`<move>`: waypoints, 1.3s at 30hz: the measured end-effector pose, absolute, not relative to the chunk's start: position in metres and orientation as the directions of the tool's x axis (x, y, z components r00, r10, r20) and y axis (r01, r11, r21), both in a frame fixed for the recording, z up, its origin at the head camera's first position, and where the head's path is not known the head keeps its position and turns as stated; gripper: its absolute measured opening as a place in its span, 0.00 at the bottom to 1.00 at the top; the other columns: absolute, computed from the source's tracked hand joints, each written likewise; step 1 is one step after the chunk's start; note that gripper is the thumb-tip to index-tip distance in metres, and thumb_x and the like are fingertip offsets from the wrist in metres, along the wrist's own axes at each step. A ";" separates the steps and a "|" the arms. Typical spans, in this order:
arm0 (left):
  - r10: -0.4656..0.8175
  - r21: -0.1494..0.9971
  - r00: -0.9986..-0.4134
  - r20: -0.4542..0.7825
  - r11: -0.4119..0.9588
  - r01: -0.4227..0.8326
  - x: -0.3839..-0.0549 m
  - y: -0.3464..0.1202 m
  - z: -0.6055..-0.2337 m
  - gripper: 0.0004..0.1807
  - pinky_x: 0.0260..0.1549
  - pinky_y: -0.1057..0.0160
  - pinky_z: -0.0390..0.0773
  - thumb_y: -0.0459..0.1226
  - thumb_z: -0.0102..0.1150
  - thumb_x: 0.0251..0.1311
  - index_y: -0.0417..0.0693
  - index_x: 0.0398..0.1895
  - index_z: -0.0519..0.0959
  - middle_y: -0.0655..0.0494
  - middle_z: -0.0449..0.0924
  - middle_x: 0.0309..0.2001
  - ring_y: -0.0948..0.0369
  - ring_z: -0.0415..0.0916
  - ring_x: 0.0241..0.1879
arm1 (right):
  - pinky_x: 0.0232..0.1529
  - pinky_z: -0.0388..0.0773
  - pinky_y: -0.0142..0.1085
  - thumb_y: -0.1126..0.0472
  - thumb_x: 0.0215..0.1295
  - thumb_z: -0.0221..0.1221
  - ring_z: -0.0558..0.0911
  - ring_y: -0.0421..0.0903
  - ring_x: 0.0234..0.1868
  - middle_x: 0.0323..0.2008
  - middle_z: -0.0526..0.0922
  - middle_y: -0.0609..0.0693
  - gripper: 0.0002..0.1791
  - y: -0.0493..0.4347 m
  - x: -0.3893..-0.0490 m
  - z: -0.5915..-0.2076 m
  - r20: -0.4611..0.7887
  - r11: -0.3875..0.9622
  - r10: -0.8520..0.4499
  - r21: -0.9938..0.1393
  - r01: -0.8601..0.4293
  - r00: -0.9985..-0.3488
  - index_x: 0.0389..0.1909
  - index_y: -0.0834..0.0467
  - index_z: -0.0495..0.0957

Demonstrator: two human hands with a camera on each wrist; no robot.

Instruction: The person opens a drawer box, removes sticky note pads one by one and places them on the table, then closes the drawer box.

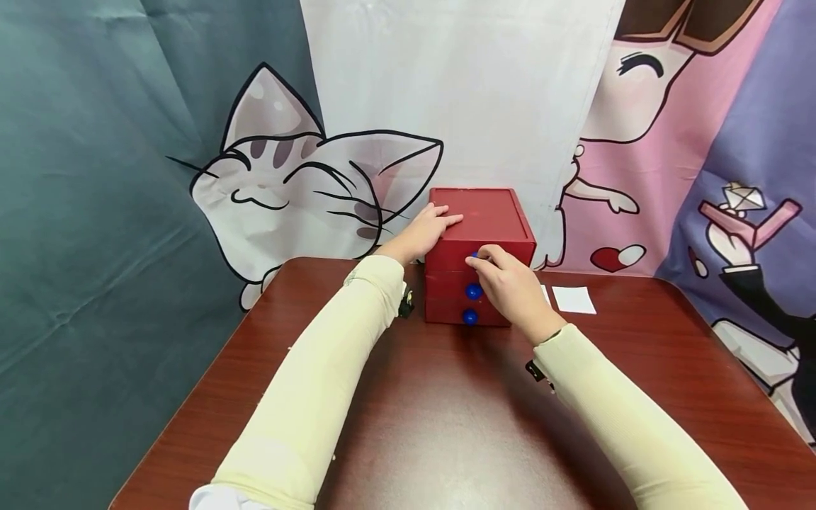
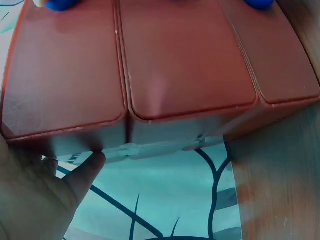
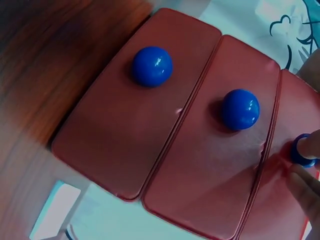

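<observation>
A red three-drawer box (image 1: 436,290) stands toward the back of the table, with one round blue knob on the front of each drawer. My left hand (image 1: 428,230) rests on the left edge of its top, fingers spread over the lid and the thumb down along the side. With thumb and fingers, my right hand (image 1: 510,283) pinches the top drawer's knob (image 3: 301,152), which is partly hidden behind them. Below it show the middle knob (image 3: 240,109) and the bottom knob (image 3: 152,66). All the drawer fronts sit flush.
White paper (image 1: 574,299) lies on the brown table (image 1: 421,425) right of the box. Directly behind the table hangs a cloth backdrop (image 1: 459,92) printed with cartoon figures.
</observation>
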State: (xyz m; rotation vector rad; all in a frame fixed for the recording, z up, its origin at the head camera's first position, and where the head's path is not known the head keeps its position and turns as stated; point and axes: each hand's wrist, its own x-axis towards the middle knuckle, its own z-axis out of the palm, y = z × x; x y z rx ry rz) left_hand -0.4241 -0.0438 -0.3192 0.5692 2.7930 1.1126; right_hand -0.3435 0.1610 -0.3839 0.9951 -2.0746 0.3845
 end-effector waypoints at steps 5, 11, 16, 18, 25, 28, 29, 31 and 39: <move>0.405 0.545 -0.913 0.057 0.753 0.368 -0.423 -0.044 -0.313 0.28 0.77 0.52 0.40 0.39 0.31 0.75 0.58 0.75 0.68 0.52 0.53 0.80 0.53 0.32 0.81 | 0.45 0.85 0.46 0.72 0.57 0.70 0.83 0.52 0.43 0.46 0.79 0.58 0.18 0.159 -0.343 -0.381 0.754 0.655 -0.524 0.058 -0.754 -0.397 0.50 0.61 0.86; 0.444 0.376 -0.891 0.090 0.813 0.443 -0.421 -0.038 -0.309 0.27 0.76 0.59 0.37 0.44 0.32 0.77 0.56 0.74 0.70 0.56 0.62 0.76 0.55 0.44 0.80 | 0.38 0.85 0.46 0.70 0.57 0.70 0.85 0.51 0.36 0.48 0.79 0.58 0.18 0.163 -0.341 -0.382 0.779 0.663 -0.478 0.017 -0.748 -0.405 0.50 0.61 0.84; 0.417 0.349 -0.896 0.155 0.825 0.444 -0.416 -0.032 -0.309 0.27 0.76 0.61 0.40 0.48 0.33 0.78 0.53 0.69 0.74 0.56 0.70 0.71 0.58 0.53 0.77 | 0.29 0.84 0.43 0.66 0.59 0.70 0.84 0.48 0.30 0.40 0.81 0.55 0.13 0.166 -0.338 -0.396 0.819 0.665 -0.450 0.041 -0.746 -0.356 0.43 0.61 0.81; 0.386 0.350 -0.905 0.180 0.834 0.426 -0.413 -0.029 -0.310 0.25 0.75 0.60 0.47 0.50 0.34 0.77 0.55 0.66 0.77 0.56 0.72 0.69 0.57 0.55 0.76 | 0.27 0.84 0.42 0.64 0.58 0.71 0.83 0.48 0.29 0.38 0.80 0.54 0.12 0.164 -0.338 -0.403 0.803 0.668 -0.472 0.057 -0.742 -0.363 0.42 0.60 0.81; 0.291 0.333 -0.929 0.229 0.874 0.355 -0.408 -0.022 -0.315 0.22 0.65 0.51 0.68 0.54 0.37 0.74 0.62 0.61 0.75 0.57 0.68 0.68 0.56 0.56 0.72 | 0.32 0.84 0.43 0.59 0.58 0.73 0.84 0.48 0.30 0.41 0.78 0.54 0.16 0.155 -0.339 -0.418 0.628 0.721 -0.568 0.069 -0.689 -0.532 0.45 0.59 0.84; 0.286 0.324 -0.930 0.231 0.879 0.350 -0.409 -0.021 -0.316 0.22 0.66 0.52 0.67 0.54 0.37 0.74 0.63 0.62 0.74 0.58 0.68 0.69 0.56 0.55 0.73 | 0.35 0.85 0.43 0.62 0.58 0.73 0.83 0.49 0.32 0.43 0.76 0.55 0.16 0.153 -0.339 -0.425 0.592 0.739 -0.559 0.037 -0.672 -0.581 0.46 0.60 0.82; 0.286 0.324 -0.930 0.233 0.878 0.351 -0.409 -0.020 -0.316 0.22 0.66 0.52 0.67 0.54 0.37 0.74 0.63 0.62 0.74 0.58 0.68 0.69 0.56 0.55 0.73 | 0.35 0.85 0.43 0.63 0.58 0.72 0.83 0.49 0.32 0.44 0.75 0.56 0.16 0.152 -0.340 -0.427 0.591 0.741 -0.553 0.027 -0.670 -0.587 0.46 0.60 0.81; 0.287 0.324 -0.928 0.236 0.877 0.354 -0.408 -0.020 -0.315 0.22 0.66 0.52 0.67 0.53 0.38 0.74 0.62 0.62 0.74 0.57 0.68 0.69 0.56 0.55 0.73 | 0.37 0.85 0.44 0.65 0.58 0.72 0.82 0.50 0.33 0.44 0.74 0.56 0.16 0.151 -0.343 -0.432 0.601 0.744 -0.540 0.013 -0.668 -0.590 0.45 0.61 0.79; 0.278 0.330 -0.933 0.230 0.879 0.343 -0.407 -0.021 -0.316 0.21 0.65 0.51 0.69 0.52 0.39 0.73 0.62 0.62 0.74 0.57 0.67 0.70 0.55 0.55 0.73 | 0.37 0.85 0.43 0.69 0.59 0.69 0.83 0.51 0.33 0.41 0.74 0.56 0.13 0.147 -0.345 -0.440 0.641 0.741 -0.514 -0.004 -0.672 -0.570 0.43 0.64 0.77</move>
